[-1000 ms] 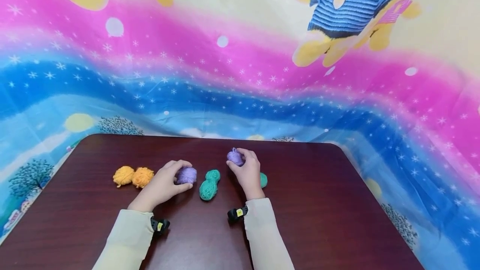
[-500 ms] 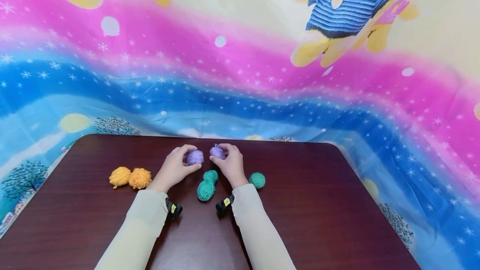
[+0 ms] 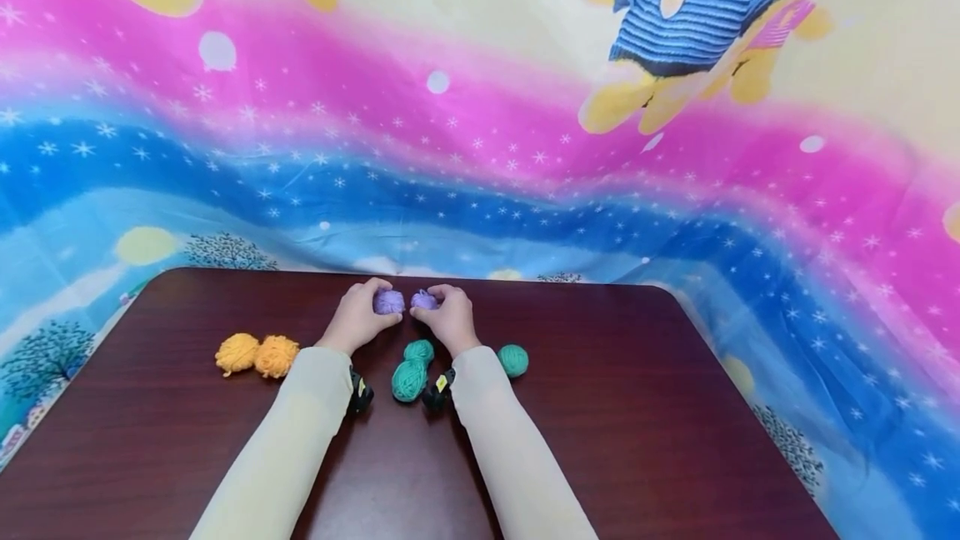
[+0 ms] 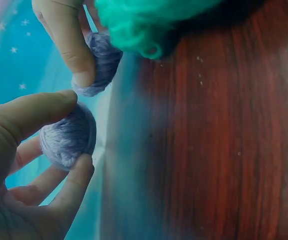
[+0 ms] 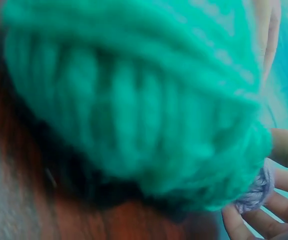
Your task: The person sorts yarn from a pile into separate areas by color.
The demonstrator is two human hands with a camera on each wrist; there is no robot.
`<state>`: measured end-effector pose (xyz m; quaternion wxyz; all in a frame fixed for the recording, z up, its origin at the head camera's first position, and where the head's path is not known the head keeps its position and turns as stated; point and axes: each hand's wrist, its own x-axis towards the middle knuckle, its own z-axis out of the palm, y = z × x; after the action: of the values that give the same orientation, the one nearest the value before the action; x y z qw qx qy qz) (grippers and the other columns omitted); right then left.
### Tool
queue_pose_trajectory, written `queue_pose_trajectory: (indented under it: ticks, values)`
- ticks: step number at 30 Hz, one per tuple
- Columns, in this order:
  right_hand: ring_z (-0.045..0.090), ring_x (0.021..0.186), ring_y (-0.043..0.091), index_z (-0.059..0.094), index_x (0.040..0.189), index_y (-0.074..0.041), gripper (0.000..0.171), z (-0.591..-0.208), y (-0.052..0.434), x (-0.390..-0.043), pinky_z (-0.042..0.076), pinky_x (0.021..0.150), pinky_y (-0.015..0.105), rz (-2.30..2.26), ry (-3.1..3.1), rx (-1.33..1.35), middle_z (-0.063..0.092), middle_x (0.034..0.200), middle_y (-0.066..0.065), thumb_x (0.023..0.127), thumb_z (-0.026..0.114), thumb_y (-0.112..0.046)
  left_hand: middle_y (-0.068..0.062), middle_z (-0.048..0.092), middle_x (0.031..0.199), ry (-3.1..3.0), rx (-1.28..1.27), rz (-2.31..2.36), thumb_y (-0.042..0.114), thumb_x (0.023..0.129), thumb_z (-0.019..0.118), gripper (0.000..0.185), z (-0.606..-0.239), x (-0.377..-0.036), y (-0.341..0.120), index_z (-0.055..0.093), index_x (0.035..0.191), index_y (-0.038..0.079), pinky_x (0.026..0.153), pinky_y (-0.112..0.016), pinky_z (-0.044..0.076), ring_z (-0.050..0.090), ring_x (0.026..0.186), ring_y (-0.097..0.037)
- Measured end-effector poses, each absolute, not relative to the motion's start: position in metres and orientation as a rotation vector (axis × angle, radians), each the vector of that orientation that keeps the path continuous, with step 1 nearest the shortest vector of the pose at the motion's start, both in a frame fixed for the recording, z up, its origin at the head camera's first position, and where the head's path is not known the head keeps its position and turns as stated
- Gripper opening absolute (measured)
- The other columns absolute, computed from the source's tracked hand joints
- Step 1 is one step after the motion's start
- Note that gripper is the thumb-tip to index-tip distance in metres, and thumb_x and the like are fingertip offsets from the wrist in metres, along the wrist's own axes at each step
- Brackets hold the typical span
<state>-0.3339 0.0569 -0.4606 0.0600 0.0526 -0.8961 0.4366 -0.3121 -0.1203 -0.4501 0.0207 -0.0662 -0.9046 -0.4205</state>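
Note:
Near the back edge of the table, my left hand point(image 3: 357, 317) pinches a purple ball of yarn point(image 3: 389, 302) between thumb and fingers. Just to its right, my right hand point(image 3: 448, 319) grips a second purple ball of yarn point(image 3: 423, 299), with a narrow gap between the two in the head view. The left wrist view shows thumb and fingertips round the left purple ball point(image 4: 69, 137). In the right wrist view the other purple ball point(image 5: 256, 192) is partly hidden behind green yarn. Two green balls of yarn point(image 3: 409, 379) lie between my forearms, one behind the other.
Two orange-yellow balls of yarn point(image 3: 257, 355) sit side by side left of my left arm. A single green ball point(image 3: 513, 361) lies right of my right wrist. Behind the dark wooden table point(image 3: 600, 407) hangs a printed cloth point(image 3: 450, 207).
Both hands have moved toward the table's back edge, carrying the purple balls closer together. The left hand went right and away, the right hand left. The lone green ball has come fully into view.

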Motion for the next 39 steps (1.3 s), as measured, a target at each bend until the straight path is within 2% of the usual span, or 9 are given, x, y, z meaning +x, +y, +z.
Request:
queue_pose_trajectory:
  ticks: [14, 19, 26, 33, 39]
  values:
    - [0.060, 0.109, 0.030, 0.069, 0.121, -0.001, 0.042, -0.465, 0.049, -0.342, 0.055, 0.091, 0.039, 1.320, -2.716, 0.079, 0.064, 0.118, 0.015, 0.086, 0.083, -0.020, -0.032, 0.051, 0.133, -2.849, -0.146, -1.293, 0.014, 0.090, 0.077, 0.056, -0.459, -0.321, -0.117, 0.052, 0.137, -0.004, 0.098, -0.055, 0.047, 0.053, 0.116, -0.043]
    - [0.060, 0.107, 0.030, 0.070, 0.116, -0.001, 0.036, -0.466, 0.050, -0.340, 0.055, 0.092, 0.040, 1.356, -2.673, 0.046, 0.065, 0.113, 0.014, 0.088, 0.081, -0.021, -0.033, 0.049, 0.135, -2.830, -0.080, -1.316, 0.012, 0.090, 0.075, 0.055, -0.461, -0.322, -0.116, 0.051, 0.138, -0.003, 0.103, -0.056, 0.044, 0.051, 0.121, -0.046]
    - [0.067, 0.095, 0.023, 0.071, 0.114, -0.001, 0.025, -0.464, 0.050, -0.338, 0.057, 0.080, 0.034, 1.448, -2.645, -0.007, 0.070, 0.104, 0.010, 0.093, 0.068, -0.013, -0.032, 0.052, 0.136, -2.809, -0.098, -1.287, 0.006, 0.091, 0.073, 0.052, -0.462, -0.322, -0.117, 0.052, 0.137, -0.004, 0.107, -0.056, 0.041, 0.048, 0.128, -0.047]
    - [0.064, 0.088, 0.022, 0.070, 0.112, -0.002, 0.021, -0.461, 0.053, -0.332, 0.056, 0.073, 0.033, 1.487, -2.616, -0.024, 0.067, 0.096, 0.008, 0.093, 0.070, -0.009, -0.029, 0.055, 0.120, -2.748, -0.011, -1.286, 0.002, 0.090, 0.072, 0.036, -0.465, -0.321, -0.117, 0.054, 0.121, -0.003, 0.096, -0.053, 0.046, 0.054, 0.110, -0.041]
    - [0.061, 0.081, 0.018, 0.071, 0.107, -0.005, 0.016, -0.461, 0.058, -0.330, 0.054, 0.070, 0.030, 1.468, -2.629, 0.005, 0.065, 0.089, 0.004, 0.093, 0.073, -0.011, -0.027, 0.054, 0.125, -2.740, -0.006, -1.296, 0.004, 0.093, 0.069, 0.034, -0.462, -0.316, -0.116, 0.054, 0.123, -0.002, 0.096, -0.052, 0.047, 0.054, 0.113, -0.041]
